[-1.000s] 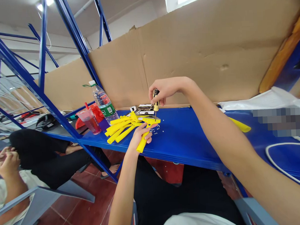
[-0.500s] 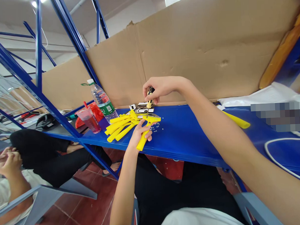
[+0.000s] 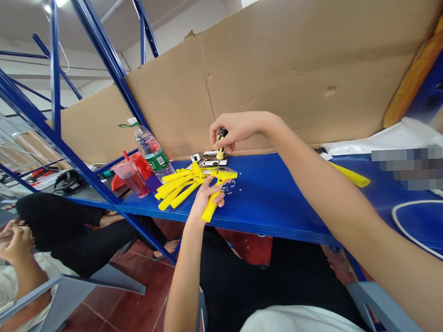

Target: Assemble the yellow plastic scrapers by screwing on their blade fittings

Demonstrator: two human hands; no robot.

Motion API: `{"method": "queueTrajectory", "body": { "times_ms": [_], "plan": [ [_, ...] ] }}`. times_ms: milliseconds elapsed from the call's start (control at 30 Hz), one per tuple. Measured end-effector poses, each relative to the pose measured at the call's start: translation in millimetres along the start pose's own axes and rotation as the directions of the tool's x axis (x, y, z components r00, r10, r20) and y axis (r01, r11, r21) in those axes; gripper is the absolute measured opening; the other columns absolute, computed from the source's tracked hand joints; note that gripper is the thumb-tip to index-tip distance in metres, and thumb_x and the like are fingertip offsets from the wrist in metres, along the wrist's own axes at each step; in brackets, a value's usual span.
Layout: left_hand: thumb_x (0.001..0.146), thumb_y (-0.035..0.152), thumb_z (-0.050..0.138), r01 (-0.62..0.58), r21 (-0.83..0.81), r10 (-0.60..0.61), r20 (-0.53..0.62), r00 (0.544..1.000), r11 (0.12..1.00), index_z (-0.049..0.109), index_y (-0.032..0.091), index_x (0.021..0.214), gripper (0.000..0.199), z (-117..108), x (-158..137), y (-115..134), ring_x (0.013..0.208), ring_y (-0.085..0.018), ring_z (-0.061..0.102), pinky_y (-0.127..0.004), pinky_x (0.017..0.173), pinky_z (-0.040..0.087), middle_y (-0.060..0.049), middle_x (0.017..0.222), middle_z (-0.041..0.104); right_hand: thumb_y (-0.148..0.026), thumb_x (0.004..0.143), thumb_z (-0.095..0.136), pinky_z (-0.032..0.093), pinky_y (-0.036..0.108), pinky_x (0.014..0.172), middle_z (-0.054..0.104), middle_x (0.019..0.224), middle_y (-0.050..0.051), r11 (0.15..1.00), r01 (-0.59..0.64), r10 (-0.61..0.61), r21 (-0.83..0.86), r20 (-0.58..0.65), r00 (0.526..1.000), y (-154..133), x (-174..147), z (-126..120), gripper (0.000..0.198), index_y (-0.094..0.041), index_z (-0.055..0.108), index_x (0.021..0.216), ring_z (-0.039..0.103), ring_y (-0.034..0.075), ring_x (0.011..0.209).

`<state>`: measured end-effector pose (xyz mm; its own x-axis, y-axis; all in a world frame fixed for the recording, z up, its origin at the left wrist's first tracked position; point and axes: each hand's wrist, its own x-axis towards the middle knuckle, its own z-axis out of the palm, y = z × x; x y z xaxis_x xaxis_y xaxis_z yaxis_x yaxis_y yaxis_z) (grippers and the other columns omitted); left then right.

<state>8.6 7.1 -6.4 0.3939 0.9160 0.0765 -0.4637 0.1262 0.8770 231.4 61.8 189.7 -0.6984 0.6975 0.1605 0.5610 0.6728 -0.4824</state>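
At the far left edge of the frame a co-worker's hands [image 3: 10, 239] sit clasped above a pale sleeve, with dark-trousered legs stretched under the blue shelf [image 3: 282, 202]. Moving right, a red drink cup [image 3: 133, 177] with a straw and a clear water bottle [image 3: 151, 150] stand near the shelf's left end, and just beside them lies a fan of yellow plastic handles [image 3: 178, 185]. Next comes the left hand [image 3: 207, 195], its fingers curled around one yellow scraper piece [image 3: 213, 205] and pressing it flat at the shelf's front edge, the piece's wider head pointing toward the cardboard backing [image 3: 294, 74]. Compared with a second ago, the screwdriver [image 3: 219, 145] has shifted slightly left and tilted, its tip now set down on the head of the held piece rather than standing more upright beside it; the left hand has barely moved. That reads as the driver seating into a screw, so fastening looks under way. The right hand [image 3: 238, 128], upper centre of the frame, is closed in a pinch around the screwdriver's dark-and-yellow grip. Tiny loose screws [image 3: 230, 187] are scattered just right of the piece. Further right a single yellow handle [image 3: 348, 176] lies well apart, before a white cord [image 3: 408, 229].
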Motion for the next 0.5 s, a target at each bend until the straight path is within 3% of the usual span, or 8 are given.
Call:
{"method": "queueTrajectory", "body": {
  "times_ms": [167,267,367,433,500],
  "plan": [
    [0.080,0.011,0.088,0.004,0.009,-0.004,0.001,1.000,1.000,0.047,0.026,0.127,0.064,1.4,-0.9,0.5,0.047,-0.001,0.043,-0.022,0.050,0.042,-0.020,0.147,0.076,-0.053,0.097,0.088,0.057,0.033,0.071,0.081,0.076,0.003,0.999,-0.001,0.000,-0.053,-0.020,1.000,2.0,1.0,0.3,0.033,-0.022,0.077,0.103,0.080,0.022,0.074],
    [0.080,0.012,0.089,0.014,0.025,-0.014,0.004,1.000,1.000,0.047,0.026,0.126,0.064,1.9,-1.3,0.4,0.047,-0.002,0.043,-0.022,0.050,0.041,-0.017,0.141,0.079,-0.059,0.107,0.072,0.052,0.033,0.067,0.075,0.066,0.003,0.988,-0.030,0.021,-0.150,-0.059,0.998,0.9,2.0,2.9,0.040,-0.021,0.075,0.098,0.075,0.021,0.065],
    [0.079,0.011,0.090,0.026,0.026,-0.026,0.002,1.000,0.999,0.047,0.026,0.123,0.063,0.8,-0.8,0.2,0.046,-0.002,0.043,-0.021,0.049,0.040,-0.015,0.135,0.080,-0.046,0.108,0.070,0.048,0.032,0.065,0.075,0.068,0.002,0.980,-0.028,0.017,-0.198,-0.060,0.998,0.1,4.7,6.9,0.028,-0.020,0.075,0.100,0.070,0.019,0.062],
    [0.080,0.011,0.089,0.027,0.019,-0.027,0.005,1.000,0.999,0.048,0.025,0.121,0.060,-0.8,-0.3,0.0,0.047,-0.001,0.044,-0.021,0.049,0.041,-0.016,0.136,0.080,-0.036,0.102,0.077,0.048,0.031,0.064,0.081,0.084,0.003,0.986,-0.020,0.016,-0.168,-0.023,1.000,1.0,6.5,8.4,0.017,-0.020,0.076,0.108,0.071,0.018,0.065],
    [0.081,0.011,0.088,0.020,0.014,-0.020,0.010,1.000,1.000,0.048,0.024,0.120,0.057,-2.1,0.2,-0.2,0.047,-0.001,0.045,-0.021,0.049,0.041,-0.018,0.139,0.079,-0.030,0.097,0.082,0.048,0.030,0.065,0.084,0.099,0.004,0.987,-0.008,0.008,-0.162,0.003,1.000,2.9,7.2,7.8,0.022,-0.021,0.075,0.116,0.073,0.018,0.069]
  ]
}}
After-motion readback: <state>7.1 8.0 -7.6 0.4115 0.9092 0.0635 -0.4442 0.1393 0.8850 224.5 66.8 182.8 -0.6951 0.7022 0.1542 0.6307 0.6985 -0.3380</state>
